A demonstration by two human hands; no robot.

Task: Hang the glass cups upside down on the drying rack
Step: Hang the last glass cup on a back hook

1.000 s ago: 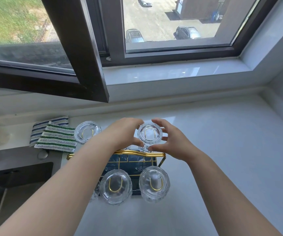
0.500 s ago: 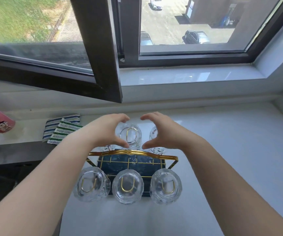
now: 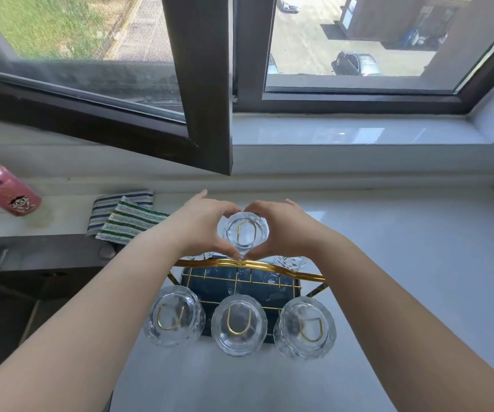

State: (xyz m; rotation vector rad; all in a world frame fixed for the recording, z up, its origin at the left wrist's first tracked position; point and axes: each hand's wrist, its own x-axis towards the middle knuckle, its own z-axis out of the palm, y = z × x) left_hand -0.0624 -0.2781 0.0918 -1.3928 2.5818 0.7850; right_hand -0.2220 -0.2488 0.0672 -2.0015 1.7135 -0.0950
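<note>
Both hands meet around one upturned glass cup [image 3: 243, 232] a little above the middle of the frame. The left hand [image 3: 199, 226] curls round its left side and the right hand [image 3: 280, 226] round its right, fingertips nearly touching above and below the cup, so together they clasp it. A gold wire loop shows through the cup's base, and the cup sits just behind the gold top rail of the drying rack [image 3: 248, 264].

Along the near side of the rack, lower in the frame, three more cups hang upside down on gold loops: a left cup [image 3: 174, 316], a middle cup [image 3: 239, 324] and a right cup [image 3: 305, 327], side by side and close together. Bits of further glass peek out under each wrist at the back row, too hidden to make out well. The rack has a dark blue tray under a gold grid and stands on a pale countertop [image 3: 403, 263].

At the left of the frame lie striped cloths [image 3: 124, 217], and further left a pink bottle [image 3: 5, 190]. A dark-framed window [image 3: 204, 84] fills the top.
</note>
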